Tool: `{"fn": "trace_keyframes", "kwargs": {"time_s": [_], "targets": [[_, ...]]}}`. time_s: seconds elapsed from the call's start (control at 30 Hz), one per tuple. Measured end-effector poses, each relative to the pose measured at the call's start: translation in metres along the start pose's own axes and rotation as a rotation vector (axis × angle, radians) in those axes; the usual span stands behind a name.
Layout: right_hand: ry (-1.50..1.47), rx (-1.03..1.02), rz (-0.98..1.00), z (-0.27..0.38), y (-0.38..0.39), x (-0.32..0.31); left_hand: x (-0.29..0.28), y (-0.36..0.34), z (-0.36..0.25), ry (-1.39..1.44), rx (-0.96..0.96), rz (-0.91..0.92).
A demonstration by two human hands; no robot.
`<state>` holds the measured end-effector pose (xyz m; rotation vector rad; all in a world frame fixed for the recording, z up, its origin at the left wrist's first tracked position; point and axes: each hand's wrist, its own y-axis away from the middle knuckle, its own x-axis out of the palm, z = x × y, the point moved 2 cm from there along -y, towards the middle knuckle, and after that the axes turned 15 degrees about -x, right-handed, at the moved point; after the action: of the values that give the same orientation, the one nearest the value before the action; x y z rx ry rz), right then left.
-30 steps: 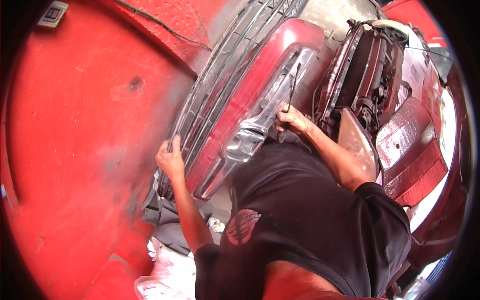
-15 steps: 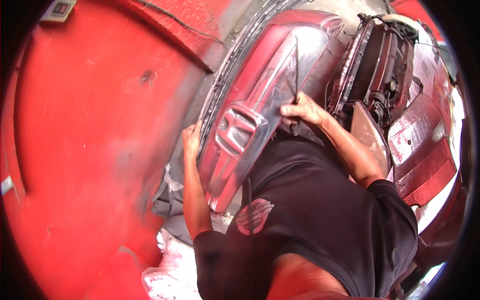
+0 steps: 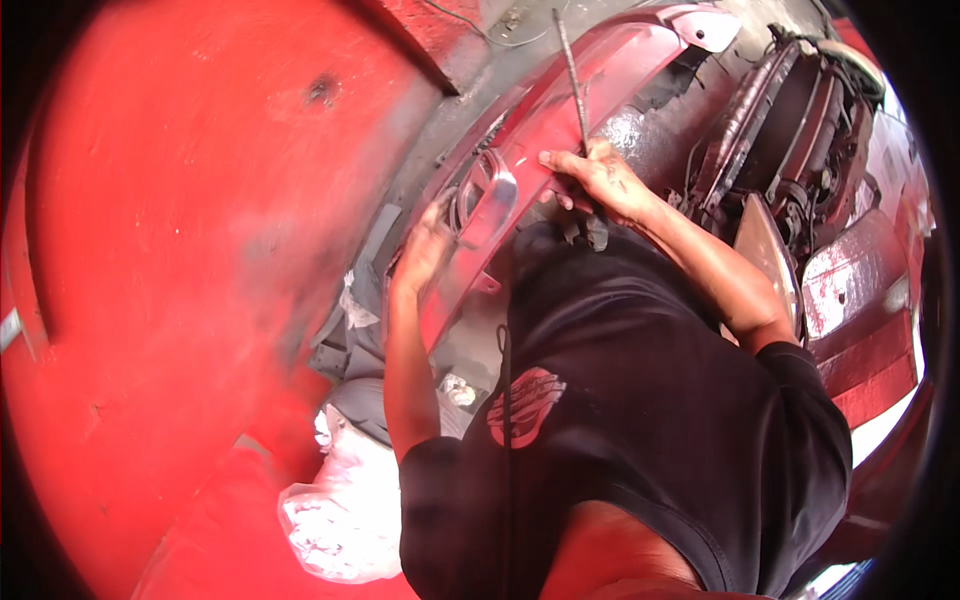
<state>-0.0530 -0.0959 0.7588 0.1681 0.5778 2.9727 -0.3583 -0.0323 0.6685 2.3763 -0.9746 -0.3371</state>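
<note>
A long red car grille panel point(image 3: 610, 62) with a chrome-edged emblem point(image 3: 484, 195) stands slanted in front of me, turned so its edge shows. My left hand point(image 3: 428, 240) is closed at the panel's far side beside the emblem; its fingers are partly blurred. At the near edge, my right hand point(image 3: 605, 180) has its thumb against the panel and its fingers curled. A long thin rod point(image 3: 570, 75) passes through that hand and points up across the panel. Below the hand, a thicker dark end point(image 3: 597, 234) shows, apparently the rod's handle.
A red wall point(image 3: 200, 250) rises on the left. At right sits the exposed car front with its radiator point(image 3: 765, 120), a headlight point(image 3: 768, 255) and a dark red body panel point(image 3: 860, 300). A white plastic bag point(image 3: 345, 500) lies at lower left.
The grille panel has tipped, so its front face shows less and its edge more. My left hand has moved right, onto the panel near the emblem. The rod has swung its tip to the left.
</note>
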Motion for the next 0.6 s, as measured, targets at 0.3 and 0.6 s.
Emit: {"fn": "trace_keyframes", "kwargs": {"time_s": [0.3,0.6], "targets": [[0.084,-0.224,-0.061,-0.009,-0.025,-0.005,0.084,-0.013,-0.009,-0.443,0.008,-0.597],[0.376,-0.821,-0.384,0.020,-0.031,-0.048,0.005,-0.025,-0.052,-0.006,-0.093,-0.393]]}}
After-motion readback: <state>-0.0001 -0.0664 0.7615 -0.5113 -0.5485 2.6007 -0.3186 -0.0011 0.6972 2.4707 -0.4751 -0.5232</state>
